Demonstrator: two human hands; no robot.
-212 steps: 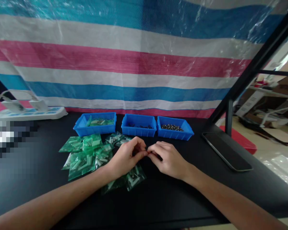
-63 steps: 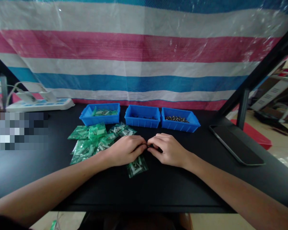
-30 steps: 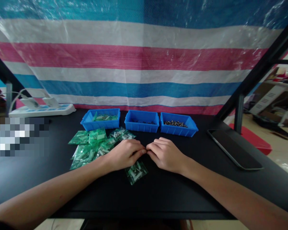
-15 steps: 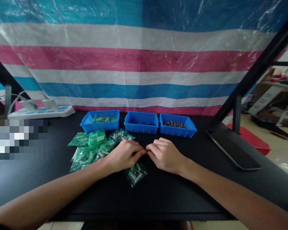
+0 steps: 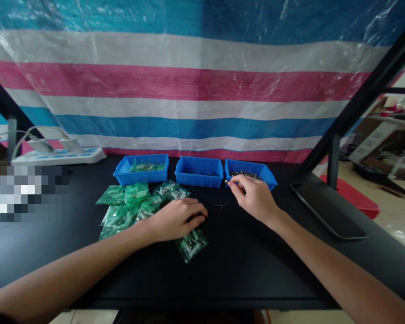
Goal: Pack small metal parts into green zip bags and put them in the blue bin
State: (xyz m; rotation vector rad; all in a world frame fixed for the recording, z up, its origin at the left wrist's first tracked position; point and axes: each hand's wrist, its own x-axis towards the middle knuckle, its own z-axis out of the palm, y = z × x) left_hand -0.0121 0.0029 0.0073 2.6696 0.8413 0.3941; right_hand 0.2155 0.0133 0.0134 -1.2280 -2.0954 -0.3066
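My left hand [image 5: 180, 218] rests over the top of a small green bag of parts [image 5: 191, 245], its fingers curled and bent toward the thumb; what they hold, if anything, is hidden. In a pinch, my right hand [image 5: 253, 195] has a small metal part [image 5: 226, 181] at its fingertips, just in front of the right blue bin [image 5: 251, 181], which contains many metal pieces. Between the hands, a few thin dark screws [image 5: 219, 205] lie on the black table. A pile of green bags [image 5: 124, 209] lies left of my left hand.
The middle blue bin [image 5: 199, 178] has small dark pieces in it; the left blue bin [image 5: 141, 175] contains green bags. A phone [image 5: 327, 211] lies at the right. At the back left is a power strip [image 5: 59, 157]. Black frame bars flank the striped sheet.
My right hand has moved away from my left, right and up toward the right bin. The thin screws on the table between the hands now show. My left hand has barely moved.
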